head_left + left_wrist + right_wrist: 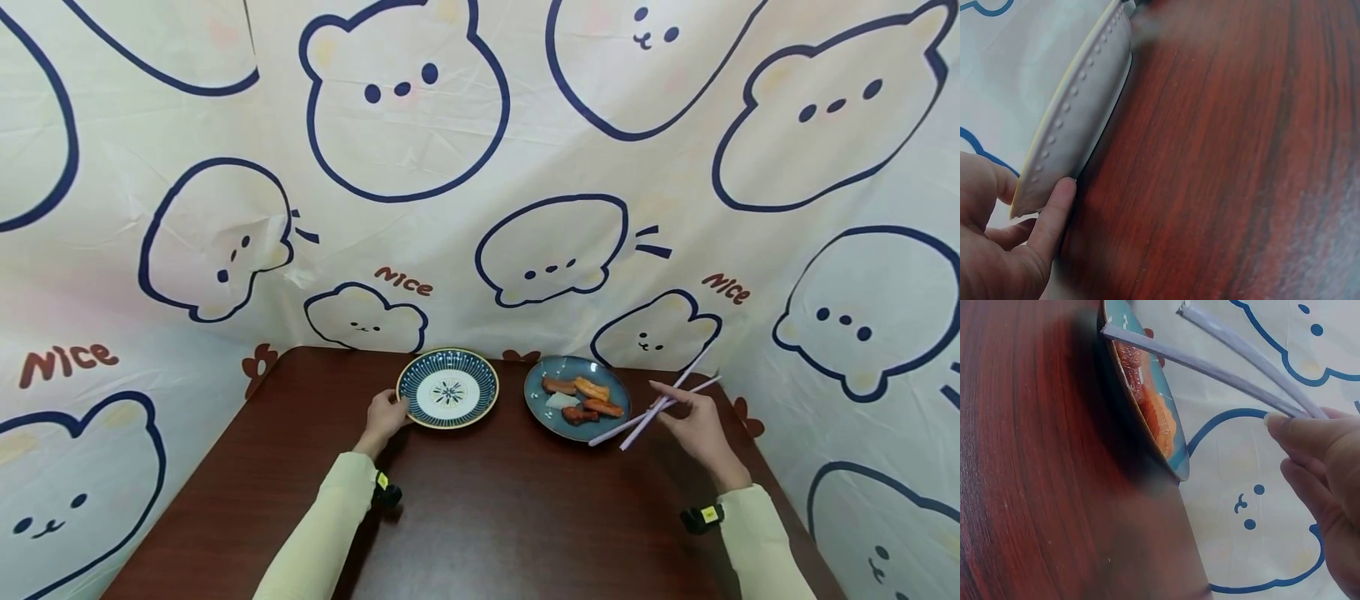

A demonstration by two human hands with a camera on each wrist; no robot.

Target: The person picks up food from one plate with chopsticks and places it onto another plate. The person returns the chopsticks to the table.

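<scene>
A patterned plate with a yellow rim and nothing on it stands at the table's back edge. My left hand grips its left edge; in the left wrist view, fingers and thumb of the hand hold the plate's side. To the right is a blue plate bearing several food pieces, brown, orange and white. My right hand pinches two pale purple chopsticks, crossed, their tips over the blue plate's front edge. The right wrist view shows the hand with the chopsticks' tips apart.
The dark brown table extends in front of both plates. A cloth printed with bear outlines hangs directly behind the table and along both sides. Dark devices are strapped on both wrists.
</scene>
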